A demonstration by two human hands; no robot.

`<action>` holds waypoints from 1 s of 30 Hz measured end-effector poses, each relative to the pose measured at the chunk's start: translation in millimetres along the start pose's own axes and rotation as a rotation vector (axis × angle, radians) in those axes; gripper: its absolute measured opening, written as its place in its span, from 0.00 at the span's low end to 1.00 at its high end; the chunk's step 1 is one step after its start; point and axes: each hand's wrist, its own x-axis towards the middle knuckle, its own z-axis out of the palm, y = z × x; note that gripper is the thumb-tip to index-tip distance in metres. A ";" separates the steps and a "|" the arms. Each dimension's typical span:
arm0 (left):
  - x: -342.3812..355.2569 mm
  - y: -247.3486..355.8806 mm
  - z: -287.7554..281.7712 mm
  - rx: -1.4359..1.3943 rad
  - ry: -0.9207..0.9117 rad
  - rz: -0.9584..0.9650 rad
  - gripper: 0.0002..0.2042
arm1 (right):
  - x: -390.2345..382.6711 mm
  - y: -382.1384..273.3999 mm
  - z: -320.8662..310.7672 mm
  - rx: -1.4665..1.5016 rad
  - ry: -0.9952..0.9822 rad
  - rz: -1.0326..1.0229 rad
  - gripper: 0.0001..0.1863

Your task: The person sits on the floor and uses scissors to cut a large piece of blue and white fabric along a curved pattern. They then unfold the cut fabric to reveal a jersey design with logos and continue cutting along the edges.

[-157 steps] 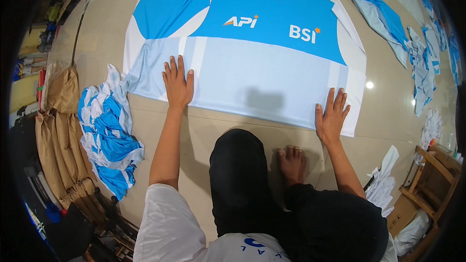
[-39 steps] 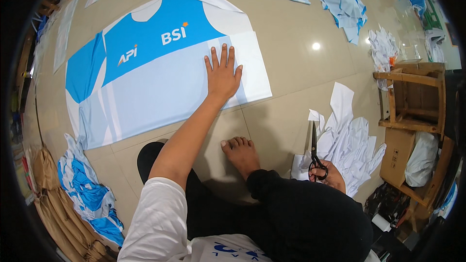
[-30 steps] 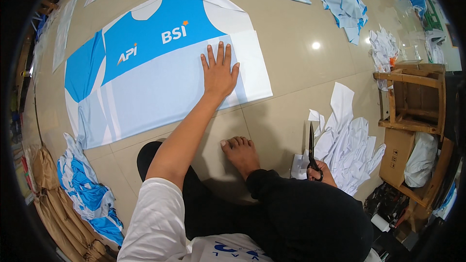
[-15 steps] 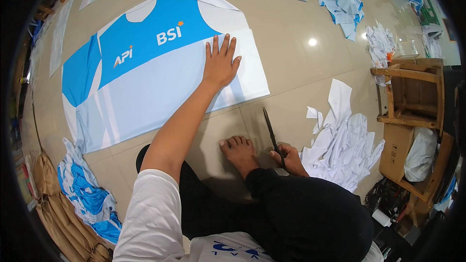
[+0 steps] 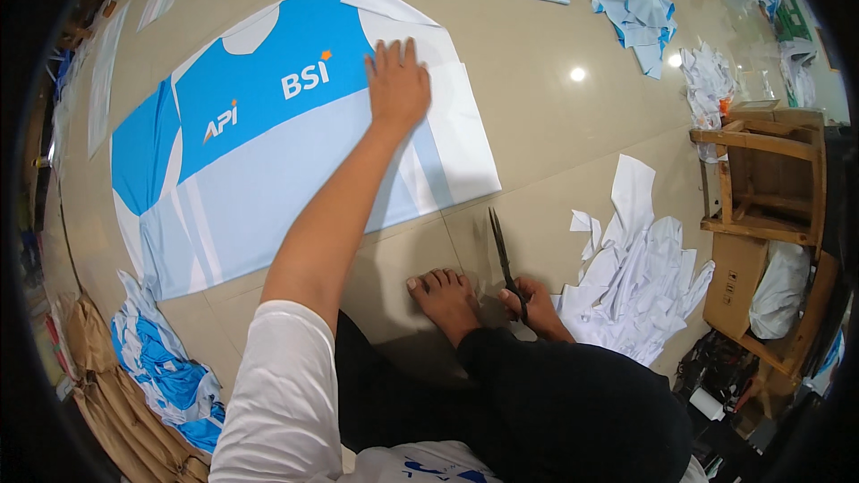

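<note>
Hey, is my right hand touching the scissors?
Touching: the head view shows your right hand closed around the handle end of the scissors, blades pointing away from you.

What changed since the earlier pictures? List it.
The right hand lifted off the shirt cloth, took hold of black scissors and brought them left from the white scraps to beside the bare foot. The left hand crossed to the cloth's right side, then moved up toward its bright blue part. The cloth still lies spread on the floor.
</note>
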 end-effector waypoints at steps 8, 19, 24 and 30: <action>84.5 -33.3 4.1 0.049 -0.004 -0.048 0.29 | 34.7 -66.3 116.3 -0.947 0.124 -0.557 0.12; 114.3 -27.6 -12.6 -0.291 0.184 0.441 0.37 | 39.8 -57.3 98.1 -0.908 0.197 -0.649 0.17; 39.4 -39.2 -39.7 -0.391 0.208 0.182 0.32 | 3.4 -11.5 0.9 -0.085 0.025 -0.005 0.22; -84.7 -29.4 -56.2 -0.104 0.006 -0.126 0.31 | -13.7 -0.3 -24.5 0.152 -0.035 0.230 0.25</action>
